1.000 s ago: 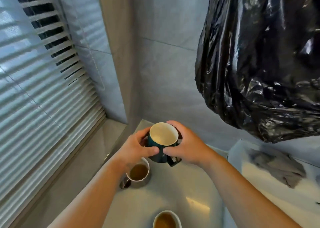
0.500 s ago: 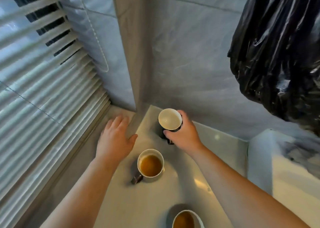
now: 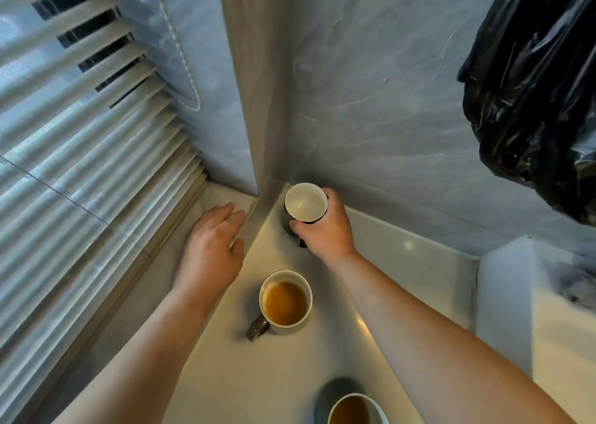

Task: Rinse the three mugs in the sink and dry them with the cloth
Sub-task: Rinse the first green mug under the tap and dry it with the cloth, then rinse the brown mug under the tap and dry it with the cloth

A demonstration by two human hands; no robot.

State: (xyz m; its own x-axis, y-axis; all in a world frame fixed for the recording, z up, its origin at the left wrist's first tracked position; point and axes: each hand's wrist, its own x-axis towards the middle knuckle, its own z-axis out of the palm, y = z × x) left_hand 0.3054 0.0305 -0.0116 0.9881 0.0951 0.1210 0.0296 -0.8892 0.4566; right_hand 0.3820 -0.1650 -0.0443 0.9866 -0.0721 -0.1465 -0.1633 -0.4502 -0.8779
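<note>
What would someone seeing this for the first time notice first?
Probably the right hand gripping an empty dark mug in the far corner of the counter. Next, two mugs of brown liquid: the middle mug mid-counter, the near mug cut off at the bottom edge. A glossy black plastic bag fills the upper right.

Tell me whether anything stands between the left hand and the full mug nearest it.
Nothing visible does. The left hand is open at the edge of the ledge, and only bare counter lies between it and the full mug. The right hand grips the dark mug farther back in the corner, off that path.
</note>
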